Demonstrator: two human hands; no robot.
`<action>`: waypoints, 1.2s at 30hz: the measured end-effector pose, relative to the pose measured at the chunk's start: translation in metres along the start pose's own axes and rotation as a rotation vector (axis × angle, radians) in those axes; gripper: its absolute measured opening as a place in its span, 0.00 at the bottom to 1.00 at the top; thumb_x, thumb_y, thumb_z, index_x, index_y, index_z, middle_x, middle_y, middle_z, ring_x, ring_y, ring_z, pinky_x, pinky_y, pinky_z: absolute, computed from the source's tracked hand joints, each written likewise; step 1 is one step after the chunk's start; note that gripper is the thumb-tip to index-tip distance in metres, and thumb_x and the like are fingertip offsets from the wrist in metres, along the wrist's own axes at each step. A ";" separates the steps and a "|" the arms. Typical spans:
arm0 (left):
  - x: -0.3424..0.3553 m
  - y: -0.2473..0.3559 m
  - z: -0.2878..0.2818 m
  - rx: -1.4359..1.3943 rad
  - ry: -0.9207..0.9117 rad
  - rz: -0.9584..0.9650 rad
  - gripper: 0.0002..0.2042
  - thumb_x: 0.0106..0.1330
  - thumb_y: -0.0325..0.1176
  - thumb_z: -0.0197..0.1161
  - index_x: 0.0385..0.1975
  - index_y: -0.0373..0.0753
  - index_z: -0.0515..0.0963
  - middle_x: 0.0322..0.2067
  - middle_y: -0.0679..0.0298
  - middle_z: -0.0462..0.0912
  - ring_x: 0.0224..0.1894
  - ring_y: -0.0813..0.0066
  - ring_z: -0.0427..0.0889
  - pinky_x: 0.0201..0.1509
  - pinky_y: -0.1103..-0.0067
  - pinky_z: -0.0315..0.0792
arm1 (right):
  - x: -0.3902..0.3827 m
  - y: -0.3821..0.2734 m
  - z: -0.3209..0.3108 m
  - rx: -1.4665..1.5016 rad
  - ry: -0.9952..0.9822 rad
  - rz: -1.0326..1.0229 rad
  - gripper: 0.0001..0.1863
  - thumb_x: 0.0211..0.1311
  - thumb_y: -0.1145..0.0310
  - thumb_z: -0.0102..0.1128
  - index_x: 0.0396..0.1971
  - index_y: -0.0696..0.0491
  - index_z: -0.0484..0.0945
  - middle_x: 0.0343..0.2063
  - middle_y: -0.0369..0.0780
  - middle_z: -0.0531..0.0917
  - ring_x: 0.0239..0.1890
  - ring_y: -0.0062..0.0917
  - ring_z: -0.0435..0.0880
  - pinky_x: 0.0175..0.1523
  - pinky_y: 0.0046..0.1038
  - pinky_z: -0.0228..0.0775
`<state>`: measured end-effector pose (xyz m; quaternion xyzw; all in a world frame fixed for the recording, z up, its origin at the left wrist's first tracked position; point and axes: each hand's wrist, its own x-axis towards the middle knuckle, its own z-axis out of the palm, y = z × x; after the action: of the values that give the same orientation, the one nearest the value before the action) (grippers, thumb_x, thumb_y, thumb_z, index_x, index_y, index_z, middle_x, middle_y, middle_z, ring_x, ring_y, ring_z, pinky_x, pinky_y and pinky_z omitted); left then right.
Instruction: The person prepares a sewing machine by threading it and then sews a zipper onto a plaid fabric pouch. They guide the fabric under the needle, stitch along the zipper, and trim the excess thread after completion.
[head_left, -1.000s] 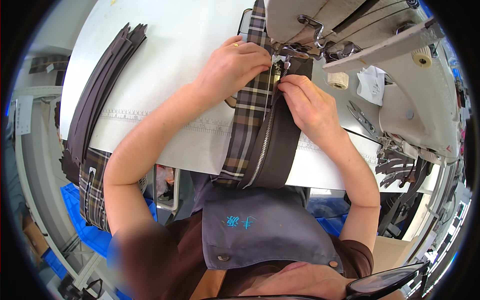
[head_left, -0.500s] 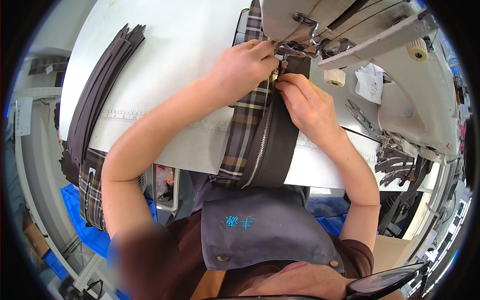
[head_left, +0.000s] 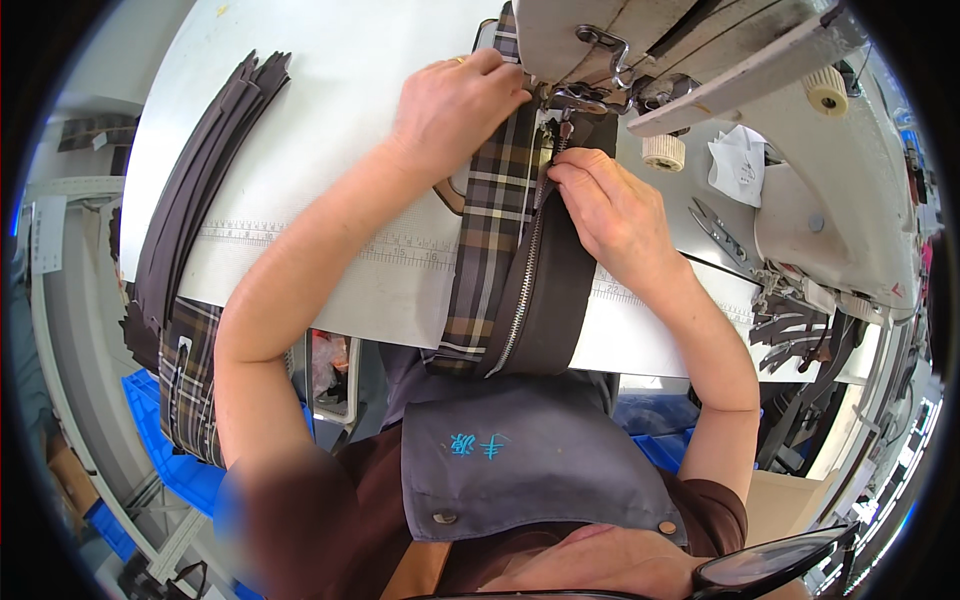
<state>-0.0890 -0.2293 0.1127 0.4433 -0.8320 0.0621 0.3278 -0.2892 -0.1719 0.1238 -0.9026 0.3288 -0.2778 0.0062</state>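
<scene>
Plaid fabric (head_left: 485, 245) in brown, black and white lies on the sewing machine's table. A dark zipper tape with metal teeth (head_left: 527, 270) runs along its right side, above a dark fabric strip (head_left: 560, 300). My right hand (head_left: 615, 210) pinches the zipper tape just on my side of the presser foot (head_left: 580, 100). Curled over the plaid fabric, left of the foot, is my left hand (head_left: 455, 110); its fingertips touch the cloth and its thumb is hidden. Near the foot, the zipper's upper end carries a metal pull (head_left: 566, 130).
The sewing machine's head (head_left: 590, 50) overhangs the far right. Dark fabric strips (head_left: 205, 170) lie bundled at the left. Snips (head_left: 722, 235) and a crumpled white paper (head_left: 738, 165) rest right of my right hand. Blue bins (head_left: 165, 440) stand below the table edge.
My left hand has moved left and away from the presser foot, uncovering the zipper's end and more plaid fabric. My right hand keeps its pinch, almost unmoved.
</scene>
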 end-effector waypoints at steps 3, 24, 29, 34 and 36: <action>0.001 -0.006 -0.008 -0.032 0.004 0.072 0.03 0.55 0.30 0.60 0.28 0.41 0.77 0.30 0.67 0.77 0.33 0.70 0.78 0.39 0.74 0.72 | 0.000 0.001 0.000 -0.009 0.003 -0.006 0.13 0.43 0.79 0.57 0.33 0.58 0.75 0.37 0.39 0.76 0.31 0.29 0.78 0.34 0.27 0.74; -0.021 0.009 -0.017 -0.247 -0.169 0.181 0.11 0.54 0.33 0.65 0.37 0.38 0.80 0.38 0.68 0.82 0.45 0.75 0.77 0.62 0.63 0.58 | -0.001 0.000 0.000 -0.022 -0.008 0.001 0.11 0.45 0.78 0.58 0.33 0.59 0.76 0.39 0.39 0.77 0.29 0.29 0.77 0.32 0.28 0.73; -0.024 0.009 -0.017 -0.251 -0.163 0.159 0.11 0.56 0.35 0.64 0.36 0.38 0.80 0.38 0.68 0.82 0.45 0.74 0.77 0.62 0.61 0.57 | -0.002 -0.002 0.002 0.041 0.078 0.087 0.11 0.46 0.76 0.61 0.33 0.57 0.77 0.40 0.38 0.78 0.29 0.28 0.77 0.33 0.27 0.73; -0.027 0.008 -0.016 -0.222 -0.147 0.165 0.09 0.56 0.33 0.63 0.35 0.39 0.79 0.42 0.70 0.80 0.44 0.74 0.77 0.61 0.57 0.57 | -0.013 0.009 0.006 -0.008 0.115 0.040 0.13 0.47 0.72 0.65 0.36 0.55 0.78 0.41 0.36 0.79 0.30 0.27 0.77 0.35 0.25 0.73; -0.026 0.009 -0.019 -0.179 -0.156 0.229 0.08 0.55 0.33 0.63 0.34 0.40 0.79 0.41 0.70 0.79 0.43 0.73 0.77 0.61 0.57 0.58 | -0.010 0.007 0.006 -0.078 0.096 0.020 0.14 0.47 0.71 0.65 0.37 0.54 0.78 0.41 0.34 0.79 0.30 0.25 0.76 0.35 0.24 0.72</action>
<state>-0.0766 -0.1986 0.1132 0.3182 -0.9022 -0.0099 0.2909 -0.2963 -0.1721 0.1123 -0.8844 0.3483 -0.3078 -0.0421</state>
